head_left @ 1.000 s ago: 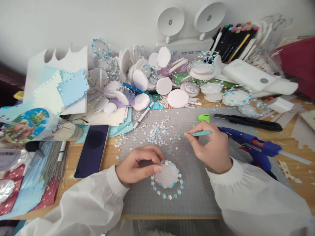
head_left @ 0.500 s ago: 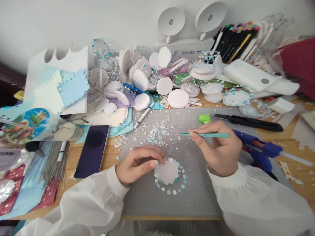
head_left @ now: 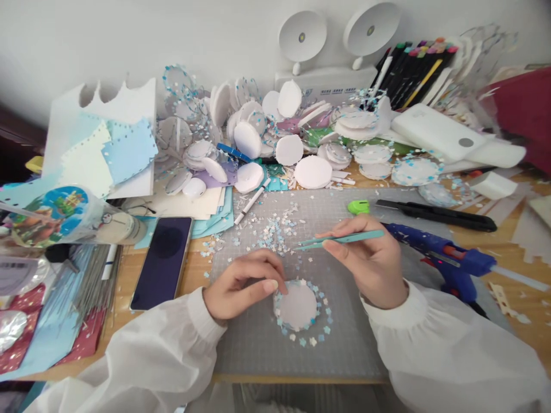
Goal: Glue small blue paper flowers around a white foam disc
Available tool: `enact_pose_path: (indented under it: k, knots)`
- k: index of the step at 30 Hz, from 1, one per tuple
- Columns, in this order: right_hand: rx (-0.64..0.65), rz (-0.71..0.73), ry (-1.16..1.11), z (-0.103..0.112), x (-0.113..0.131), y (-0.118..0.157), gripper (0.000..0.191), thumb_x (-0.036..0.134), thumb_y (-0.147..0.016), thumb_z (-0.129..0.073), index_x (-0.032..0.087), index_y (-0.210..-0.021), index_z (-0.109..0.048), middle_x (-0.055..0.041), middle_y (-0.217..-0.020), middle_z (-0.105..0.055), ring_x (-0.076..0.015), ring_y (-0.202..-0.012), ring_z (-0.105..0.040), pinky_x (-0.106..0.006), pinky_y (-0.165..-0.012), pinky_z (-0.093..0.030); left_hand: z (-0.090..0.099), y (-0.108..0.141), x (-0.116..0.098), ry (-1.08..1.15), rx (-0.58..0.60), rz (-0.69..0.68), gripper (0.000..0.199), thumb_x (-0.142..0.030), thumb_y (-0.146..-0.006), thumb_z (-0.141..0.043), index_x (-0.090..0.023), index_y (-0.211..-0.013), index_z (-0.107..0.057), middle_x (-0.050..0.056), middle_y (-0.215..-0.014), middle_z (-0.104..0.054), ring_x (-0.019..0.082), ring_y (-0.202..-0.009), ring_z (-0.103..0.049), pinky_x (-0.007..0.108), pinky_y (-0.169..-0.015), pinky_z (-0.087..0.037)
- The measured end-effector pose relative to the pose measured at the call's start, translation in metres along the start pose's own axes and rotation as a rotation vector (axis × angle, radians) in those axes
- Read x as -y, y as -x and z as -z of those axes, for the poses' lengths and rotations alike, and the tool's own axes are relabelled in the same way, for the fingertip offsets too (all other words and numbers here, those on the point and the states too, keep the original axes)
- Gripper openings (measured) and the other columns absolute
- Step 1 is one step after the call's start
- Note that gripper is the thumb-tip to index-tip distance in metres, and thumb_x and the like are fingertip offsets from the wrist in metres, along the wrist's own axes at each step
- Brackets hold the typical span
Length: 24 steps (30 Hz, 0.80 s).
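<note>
A round white disc [head_left: 297, 305] lies on the grey cutting mat [head_left: 344, 344], with small blue and white flower shapes along its edge and in an outer ring around it. At its upper left rim, my left hand [head_left: 243, 284] is curled with thumb and fingertips closed on the edge. My right hand [head_left: 370, 258] pinches teal tweezers [head_left: 350, 236], whose slightly parted tips point left. These tips hover near a scatter of tiny flower pieces [head_left: 275, 229]; whether they hold one is too small to tell.
A phone [head_left: 162, 264] and thin wires [head_left: 92, 289] lie at left. On the right are a blue glue gun [head_left: 456, 261], a black cutter knife [head_left: 434, 215] and a green gadget [head_left: 358, 206]. Several white discs [head_left: 313, 172] are heaped behind, below a two-headed lamp [head_left: 302, 35].
My right hand has moved left and tilted the tweezers, bringing their tips down toward the scattered pieces. The disc has shifted slightly right and nearer to me, with a left fingertip on it.
</note>
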State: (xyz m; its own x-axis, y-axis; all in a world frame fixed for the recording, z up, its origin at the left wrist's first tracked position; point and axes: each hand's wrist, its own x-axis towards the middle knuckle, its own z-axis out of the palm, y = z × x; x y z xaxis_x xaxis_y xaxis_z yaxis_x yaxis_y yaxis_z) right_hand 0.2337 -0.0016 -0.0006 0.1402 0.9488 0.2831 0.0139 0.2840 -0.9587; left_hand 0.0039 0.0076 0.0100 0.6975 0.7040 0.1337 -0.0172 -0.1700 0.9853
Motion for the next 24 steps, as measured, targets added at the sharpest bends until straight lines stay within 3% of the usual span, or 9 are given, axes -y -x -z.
enact_pose_path:
  k: [4, 11, 24]
  knots:
    - [0.028, -0.053, -0.074, -0.0015, -0.001, 0.0003, 0.018, 0.026, -0.072, -0.077, 0.025, -0.078, -0.061, 0.0002, -0.076, -0.061, -0.0223, -0.076, -0.071, -0.038, -0.068, -0.06, -0.0005, -0.0015, 0.0005, -0.046, -0.087, 0.046, 0.033, -0.034, -0.092, -0.052, -0.012, -0.077, -0.071, 0.009, -0.078, -0.061, 0.017, -0.075, -0.057, 0.028, -0.072, -0.047]
    - [0.152, -0.042, -0.118, -0.0044, 0.0044, 0.0025, 0.017, 0.023, -0.074, -0.076, 0.025, -0.077, -0.059, 0.0001, -0.074, -0.066, -0.0202, -0.075, -0.072, -0.034, -0.067, -0.06, -0.0043, -0.0019, 0.0058, 0.01, -0.229, 0.101, 0.016, -0.027, -0.088, -0.061, -0.013, -0.093, -0.068, 0.007, -0.084, -0.065, 0.014, -0.075, -0.058, 0.025, -0.069, -0.047]
    - [0.259, -0.138, -0.125, -0.009, 0.0062, 0.0083, 0.017, 0.023, -0.075, -0.075, 0.022, -0.079, -0.058, -0.0009, -0.078, -0.066, -0.0181, -0.079, -0.071, -0.03, -0.071, -0.059, -0.0048, -0.0018, 0.0056, 0.042, -0.209, 0.135, 0.015, -0.024, -0.088, -0.061, -0.012, -0.086, -0.069, 0.005, -0.076, -0.064, 0.012, -0.067, -0.055, 0.022, -0.063, -0.045]
